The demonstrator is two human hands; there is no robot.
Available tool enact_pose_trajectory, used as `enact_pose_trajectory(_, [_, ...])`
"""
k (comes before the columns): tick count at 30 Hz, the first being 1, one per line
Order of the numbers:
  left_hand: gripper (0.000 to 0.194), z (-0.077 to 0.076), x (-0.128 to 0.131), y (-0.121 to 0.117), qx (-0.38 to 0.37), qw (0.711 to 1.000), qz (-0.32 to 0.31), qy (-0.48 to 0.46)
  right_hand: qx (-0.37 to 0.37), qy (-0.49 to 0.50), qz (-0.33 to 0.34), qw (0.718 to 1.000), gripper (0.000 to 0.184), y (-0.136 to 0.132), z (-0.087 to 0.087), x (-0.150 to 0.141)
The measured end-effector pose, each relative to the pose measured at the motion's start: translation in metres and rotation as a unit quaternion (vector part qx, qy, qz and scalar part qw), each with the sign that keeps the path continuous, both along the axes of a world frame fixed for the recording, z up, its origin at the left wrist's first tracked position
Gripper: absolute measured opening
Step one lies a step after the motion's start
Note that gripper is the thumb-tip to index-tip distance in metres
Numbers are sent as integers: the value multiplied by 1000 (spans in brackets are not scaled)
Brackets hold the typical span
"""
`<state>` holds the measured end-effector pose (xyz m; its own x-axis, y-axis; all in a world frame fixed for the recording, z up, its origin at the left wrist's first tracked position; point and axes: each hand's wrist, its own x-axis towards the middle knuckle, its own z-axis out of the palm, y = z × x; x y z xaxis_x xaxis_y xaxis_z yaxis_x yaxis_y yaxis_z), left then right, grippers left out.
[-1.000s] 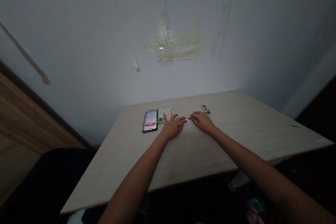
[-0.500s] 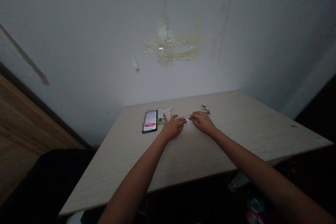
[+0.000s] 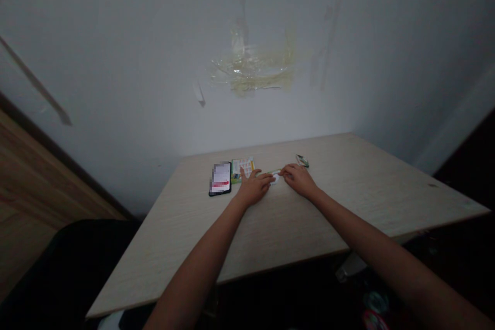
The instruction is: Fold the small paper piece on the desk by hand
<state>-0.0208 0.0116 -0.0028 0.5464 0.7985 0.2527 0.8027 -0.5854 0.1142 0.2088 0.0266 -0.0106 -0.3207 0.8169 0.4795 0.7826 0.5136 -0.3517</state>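
Note:
A small flat white piece with green on its far edge [image 3: 276, 177], perhaps folded paper, lies on the table between my two hands. My left hand [image 3: 253, 188] rests with fingers stretched and spread; its fingertips touch the piece's left side. The thumb side of that hand reaches over a printed sheet [image 3: 243, 165] with rows of small pictures. At the right end of the piece, my right hand [image 3: 297, 179] has its fingers drawn together, pinching the edge. My fingers hide both ends of the piece.
A phone [image 3: 220, 179] with a lit screen lies left of the printed sheet. Beyond my right hand is a small green-and-white folded item [image 3: 302, 160]. The pale wooden table [image 3: 185, 237] meets a wall with old clear tape [image 3: 263, 75]. A dark object [image 3: 69, 263] stands at left.

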Motion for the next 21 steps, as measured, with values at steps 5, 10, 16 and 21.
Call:
enact_pose_trajectory(5, [40, -2, 0, 2, -1, 1000, -1, 2, 25, -22, 22, 999, 23, -5, 2, -2])
enact_pose_trajectory(10, [39, -1, 0, 1, 2, 1000, 2, 5, 6, -39, 17, 999, 22, -6, 4, -4])
enact_pose_trajectory(16, [38, 1, 1, -1, 0, 1000, -4, -6, -14, -26, 16, 999, 22, -2, 3, -3])
enact_pose_trajectory(21, [39, 1, 1, -1, -1, 1000, -3, 1, -21, -30, 17, 999, 22, -2, 3, -2])
